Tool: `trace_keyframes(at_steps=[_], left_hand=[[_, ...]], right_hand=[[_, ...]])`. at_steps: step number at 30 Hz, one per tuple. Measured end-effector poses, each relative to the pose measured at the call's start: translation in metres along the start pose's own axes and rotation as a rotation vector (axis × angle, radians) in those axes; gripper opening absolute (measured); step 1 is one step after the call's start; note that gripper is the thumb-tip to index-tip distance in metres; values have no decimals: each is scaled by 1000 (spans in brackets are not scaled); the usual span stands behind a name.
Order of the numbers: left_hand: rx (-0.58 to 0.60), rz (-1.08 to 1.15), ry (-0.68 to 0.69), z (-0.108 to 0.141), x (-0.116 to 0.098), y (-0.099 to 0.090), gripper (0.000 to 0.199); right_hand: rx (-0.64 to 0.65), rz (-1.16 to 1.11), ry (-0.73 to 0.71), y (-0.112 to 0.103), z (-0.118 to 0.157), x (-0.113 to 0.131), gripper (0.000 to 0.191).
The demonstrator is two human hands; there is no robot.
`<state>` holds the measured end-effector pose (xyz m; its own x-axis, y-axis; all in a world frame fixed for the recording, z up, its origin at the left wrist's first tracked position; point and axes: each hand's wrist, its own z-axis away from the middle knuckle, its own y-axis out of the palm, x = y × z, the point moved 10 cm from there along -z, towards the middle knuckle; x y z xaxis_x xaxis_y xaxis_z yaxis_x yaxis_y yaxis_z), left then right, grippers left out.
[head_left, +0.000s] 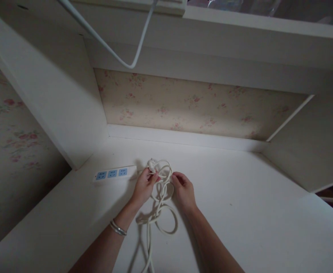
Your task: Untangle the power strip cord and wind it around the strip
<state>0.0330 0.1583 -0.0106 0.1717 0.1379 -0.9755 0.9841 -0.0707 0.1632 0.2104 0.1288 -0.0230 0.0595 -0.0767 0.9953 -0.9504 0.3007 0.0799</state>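
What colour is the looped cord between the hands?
Cream: the cord looks plain, with no pattern visible. The head view shows it best.

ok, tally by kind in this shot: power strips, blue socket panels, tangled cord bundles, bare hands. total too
Power strip: 1
Blue socket panels: 3
Tangled cord bundle: 1
Bare hands: 2 (left hand, right hand)
Total: 7

Dim, muted light — soft shadows on the tabletop [234, 235], edges wide-angle stretched.

cream cord [153, 219] | tangled, looped | lower stretch on white tabletop [240, 227]
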Motion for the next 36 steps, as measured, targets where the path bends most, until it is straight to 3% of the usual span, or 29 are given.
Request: trace_keyframes(at_steps=[6, 11, 14, 17, 25, 30, 36], left_hand=[[-39, 3, -79, 3, -3, -6, 36], [-56, 198, -121, 1, 5, -7, 46], [-59, 283, -173, -1, 12, -7, 53], [-68, 286, -190, -1, 13, -8, 46], [-125, 179, -109, 0, 9, -15, 36], [-28, 43, -94, 1, 2, -3, 38], [27, 66, -97, 0, 9, 4, 41]], right_hand=[[134, 168, -39, 16, 4, 2, 38], [216, 294, -33, 22, 7, -2, 34], [205, 326, -124, 23, 8, 5, 29], [193, 321, -170, 23, 9, 8, 29], [171, 244, -207, 21, 10, 13, 27], [191, 206, -238, 24, 13, 20, 27], [213, 267, -397, 29, 20, 39, 20]])
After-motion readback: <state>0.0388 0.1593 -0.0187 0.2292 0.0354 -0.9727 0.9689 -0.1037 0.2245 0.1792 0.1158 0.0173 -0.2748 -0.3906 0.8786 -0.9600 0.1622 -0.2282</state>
